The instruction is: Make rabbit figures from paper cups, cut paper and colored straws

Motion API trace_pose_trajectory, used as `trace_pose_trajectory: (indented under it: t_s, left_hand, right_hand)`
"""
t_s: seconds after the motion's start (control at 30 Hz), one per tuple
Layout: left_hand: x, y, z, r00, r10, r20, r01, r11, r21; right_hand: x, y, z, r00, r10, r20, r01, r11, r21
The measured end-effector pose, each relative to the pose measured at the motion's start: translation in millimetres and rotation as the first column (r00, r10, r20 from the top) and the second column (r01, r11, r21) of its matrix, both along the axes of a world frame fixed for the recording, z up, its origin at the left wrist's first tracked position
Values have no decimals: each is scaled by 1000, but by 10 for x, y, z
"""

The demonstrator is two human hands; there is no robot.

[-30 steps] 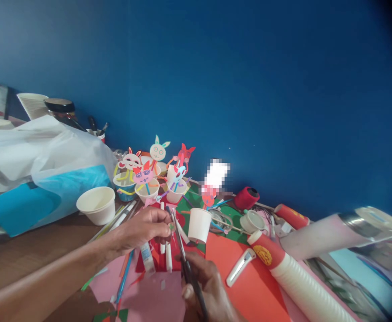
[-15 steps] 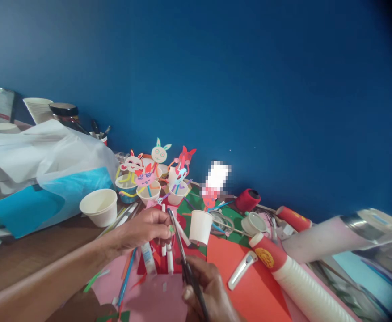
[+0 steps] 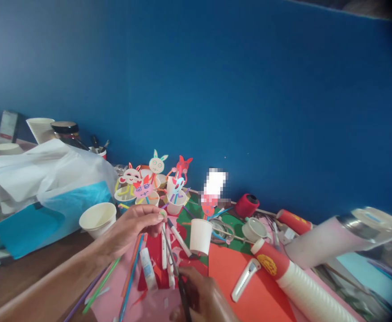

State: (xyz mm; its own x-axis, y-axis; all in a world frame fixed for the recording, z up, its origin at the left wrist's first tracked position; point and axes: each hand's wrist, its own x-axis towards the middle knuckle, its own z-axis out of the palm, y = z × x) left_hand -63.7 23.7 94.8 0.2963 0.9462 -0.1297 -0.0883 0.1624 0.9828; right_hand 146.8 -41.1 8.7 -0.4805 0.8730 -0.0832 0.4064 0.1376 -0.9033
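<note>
My left hand (image 3: 141,220) is closed in a pinch on a small pale green scrap (image 3: 163,214), probably paper, at its fingertips. Below and to the right, my right hand (image 3: 200,295) grips a pair of scissors (image 3: 173,258) by the dark handles. The narrow blades point up toward the left fingertips and look apart from the scrap. Under the hands lie white markers (image 3: 164,250) and a glue stick (image 3: 148,268) on red and pink paper. A white paper cup (image 3: 200,237) with a red paper figure (image 3: 208,208) stands just right of the blades.
Several paper animal figures, such as a white rabbit (image 3: 156,164), stand in cups at the back. A white bowl (image 3: 98,219) and plastic-covered blue sheets (image 3: 51,219) lie left. On the right are a box cutter (image 3: 246,280), red thread spool (image 3: 247,205) and a cup stack (image 3: 311,288).
My left hand has drawn slightly left with the scrap. The scissors have dropped lower and away from the left fingertips. The camera view has tilted a little.
</note>
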Motion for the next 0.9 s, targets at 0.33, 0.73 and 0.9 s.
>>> trace_pose_trajectory:
  t_s: [0.33, 0.73, 0.9]
  left_hand:
    - [43, 16, -65, 994, 103, 43, -104, 994, 28]
    - [45, 43, -105, 996, 90, 23, -92, 994, 53]
    - [70, 8, -103, 996, 93, 18, -94, 995, 38]
  right_hand:
    - [192, 48, 186, 724, 92, 684, -387, 875, 292]
    - [324, -104, 563, 707, 165, 688, -371, 914, 163]
    - [526, 33, 829, 878, 257, 403, -317, 944, 89]
